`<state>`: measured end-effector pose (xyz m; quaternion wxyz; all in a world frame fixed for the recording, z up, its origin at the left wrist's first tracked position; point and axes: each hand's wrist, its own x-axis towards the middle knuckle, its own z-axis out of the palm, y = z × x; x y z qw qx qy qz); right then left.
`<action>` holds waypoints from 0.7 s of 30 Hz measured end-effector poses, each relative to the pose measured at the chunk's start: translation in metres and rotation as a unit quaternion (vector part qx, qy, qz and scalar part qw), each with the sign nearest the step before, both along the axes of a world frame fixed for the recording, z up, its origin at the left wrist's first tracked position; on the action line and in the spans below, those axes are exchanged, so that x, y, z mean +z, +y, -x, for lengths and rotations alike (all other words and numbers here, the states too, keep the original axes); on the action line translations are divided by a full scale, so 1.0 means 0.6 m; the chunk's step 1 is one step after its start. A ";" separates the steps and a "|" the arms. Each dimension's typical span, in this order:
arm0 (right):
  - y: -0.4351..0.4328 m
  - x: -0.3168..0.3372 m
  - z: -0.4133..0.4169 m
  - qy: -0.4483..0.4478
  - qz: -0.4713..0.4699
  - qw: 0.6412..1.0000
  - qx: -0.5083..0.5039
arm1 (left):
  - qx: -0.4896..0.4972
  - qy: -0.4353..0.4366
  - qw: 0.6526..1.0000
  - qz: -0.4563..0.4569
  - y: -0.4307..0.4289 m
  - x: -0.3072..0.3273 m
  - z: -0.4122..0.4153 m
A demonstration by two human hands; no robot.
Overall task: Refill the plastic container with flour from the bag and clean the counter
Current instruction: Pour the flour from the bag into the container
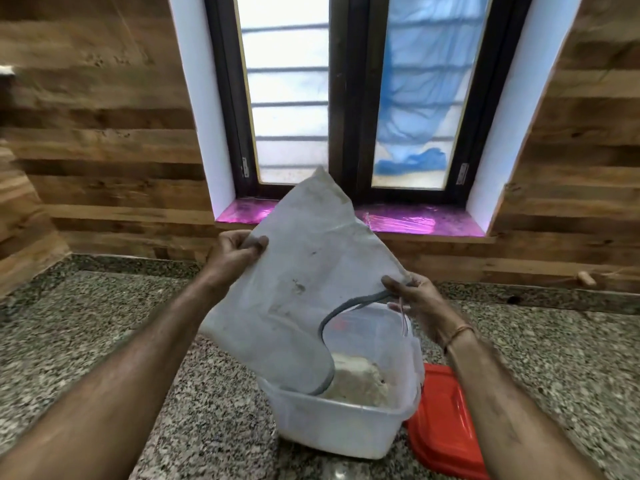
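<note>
The bag (304,271) is held tipped, mouth down inside the container (343,420) on the counter (104,306), pinched at its upper edge by the left hand (235,252) and at the mouth rim by the right hand (415,303). Flour (360,379) is heaped inside; a red lid (443,424) lies just beside.

Speckled granite counter (104,306) under clear plastic container (332,431) and red lid (443,427).

Bare counter (104,323) left; bag (294,278) over container (332,427), lid (443,420) right.

Upended whitish bag (304,271) mouth-down in clear plastic container (343,424) holding what seems flour (360,379).
</note>
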<state>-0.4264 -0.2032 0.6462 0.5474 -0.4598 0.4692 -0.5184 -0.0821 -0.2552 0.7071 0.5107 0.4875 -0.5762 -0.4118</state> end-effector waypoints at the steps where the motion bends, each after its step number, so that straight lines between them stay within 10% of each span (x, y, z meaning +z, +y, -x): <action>1: -0.003 -0.009 -0.007 -0.030 -0.016 0.999 0.005 | 0.002 0.023 1.000 -0.009 -0.001 -0.003 -0.007; 6: -0.019 -0.028 -0.098 -0.118 -0.064 0.990 0.040 | 0.028 0.094 0.993 -0.069 -0.009 -0.029 -0.030; 21: -0.099 -0.005 -0.404 0.099 -0.025 0.994 -0.030 | 0.210 0.144 0.949 -0.188 -0.046 -0.142 -0.310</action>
